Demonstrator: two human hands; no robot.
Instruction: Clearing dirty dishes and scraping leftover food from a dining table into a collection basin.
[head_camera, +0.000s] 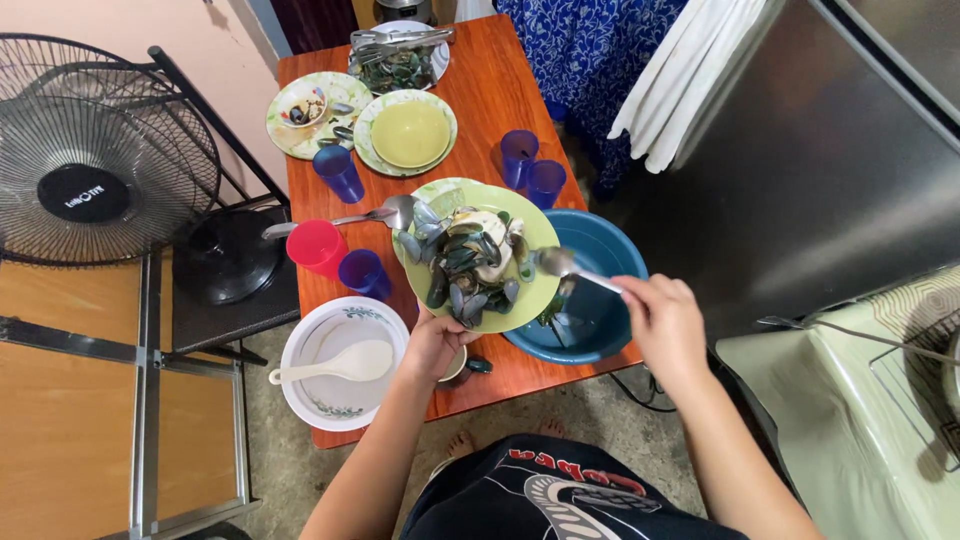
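Counted on table: four blue cups, one red cup, one blue basin, one white bowl with white rice paddle, one fan beside table.

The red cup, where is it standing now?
In the head view, the red cup stands on the table's left side, beside a blue cup, above the white bowl.

The left hand tilts a pale green plate heaped with dark mussel shells over a blue plastic basin; the right hand holds a metal spoon at the plate's edge, on the reddish wooden counter.
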